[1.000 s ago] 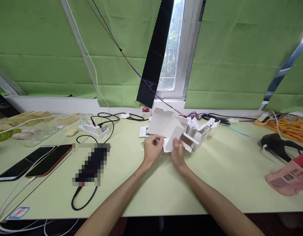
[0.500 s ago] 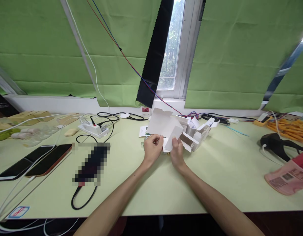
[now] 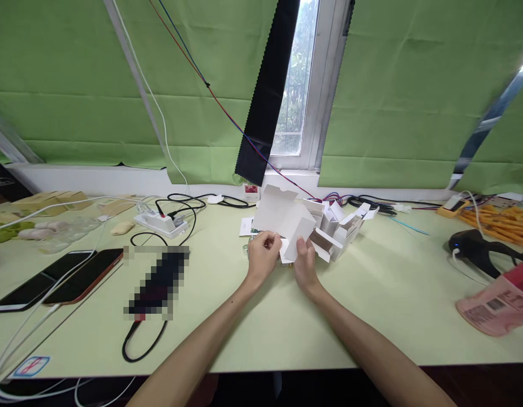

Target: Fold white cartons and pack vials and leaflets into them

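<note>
Both hands meet over the middle of the table (image 3: 371, 305), toward its far edge. Left hand (image 3: 263, 257) has its fingers curled and pinched shut on the near edge of a white cardboard box (image 3: 282, 217), thumb on top. Right hand (image 3: 304, 261) sits just beside it, fingers closed on a lower flap of the same box. The box is plain white card, unfolded and half open: one broad panel tilts up and away from the hands, with a small tab standing at its top edge, and a narrower flap slants down to the right hand.

Just behind and to the right, touching the held box or nearly so, lies a cluster of other open white boxes (image 3: 341, 226) with flaps raised. Toward the left edge lie two dark phones (image 3: 61, 280) side by side, a white power strip (image 3: 161, 222) with black cables, and white cords. Near the right edge rest a pink package (image 3: 494, 308) and a black device (image 3: 477, 249).
</note>
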Motion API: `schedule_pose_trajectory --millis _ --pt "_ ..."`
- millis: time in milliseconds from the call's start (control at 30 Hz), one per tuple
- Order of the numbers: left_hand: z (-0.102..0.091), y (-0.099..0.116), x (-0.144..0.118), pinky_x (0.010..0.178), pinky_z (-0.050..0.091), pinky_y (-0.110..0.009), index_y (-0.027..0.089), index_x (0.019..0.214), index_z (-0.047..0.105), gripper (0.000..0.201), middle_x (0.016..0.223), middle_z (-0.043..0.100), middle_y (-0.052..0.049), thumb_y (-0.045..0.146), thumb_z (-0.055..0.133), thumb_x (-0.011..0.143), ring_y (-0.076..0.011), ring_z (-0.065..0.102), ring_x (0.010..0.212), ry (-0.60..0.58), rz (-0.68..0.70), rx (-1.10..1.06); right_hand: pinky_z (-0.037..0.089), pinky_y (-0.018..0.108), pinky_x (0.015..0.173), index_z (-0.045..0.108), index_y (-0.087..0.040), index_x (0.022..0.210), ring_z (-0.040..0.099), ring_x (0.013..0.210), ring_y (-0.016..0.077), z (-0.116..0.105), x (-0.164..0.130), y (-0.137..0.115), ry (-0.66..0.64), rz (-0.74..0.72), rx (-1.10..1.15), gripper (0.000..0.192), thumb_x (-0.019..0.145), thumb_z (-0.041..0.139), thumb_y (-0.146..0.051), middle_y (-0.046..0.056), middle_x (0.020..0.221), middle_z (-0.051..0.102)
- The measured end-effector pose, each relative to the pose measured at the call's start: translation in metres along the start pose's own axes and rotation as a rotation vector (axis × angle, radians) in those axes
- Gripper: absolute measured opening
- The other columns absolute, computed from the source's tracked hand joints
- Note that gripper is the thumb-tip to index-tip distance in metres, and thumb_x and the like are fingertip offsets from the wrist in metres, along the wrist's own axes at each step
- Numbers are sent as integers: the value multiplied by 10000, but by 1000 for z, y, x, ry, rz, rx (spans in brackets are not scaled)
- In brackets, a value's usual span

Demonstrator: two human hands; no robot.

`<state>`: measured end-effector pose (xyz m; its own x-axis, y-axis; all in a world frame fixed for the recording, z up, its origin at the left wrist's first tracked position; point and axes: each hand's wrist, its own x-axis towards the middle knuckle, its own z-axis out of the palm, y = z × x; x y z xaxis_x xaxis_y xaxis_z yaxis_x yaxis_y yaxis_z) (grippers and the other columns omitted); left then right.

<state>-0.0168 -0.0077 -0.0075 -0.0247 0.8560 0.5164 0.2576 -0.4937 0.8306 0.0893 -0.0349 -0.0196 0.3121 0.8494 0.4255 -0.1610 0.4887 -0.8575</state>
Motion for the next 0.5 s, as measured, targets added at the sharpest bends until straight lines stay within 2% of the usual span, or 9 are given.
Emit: schedule_pose_trajectory --millis 500 --pt "1 -1 -1 581 379 -248 186 610 534 279 622 529 20 287 589 864 -111 455 585 54 57 45 510 425 975 670 -183 1171 658 1098 278 0 0 1 2 -18 29 498 908 538 -585 84 1047 741"
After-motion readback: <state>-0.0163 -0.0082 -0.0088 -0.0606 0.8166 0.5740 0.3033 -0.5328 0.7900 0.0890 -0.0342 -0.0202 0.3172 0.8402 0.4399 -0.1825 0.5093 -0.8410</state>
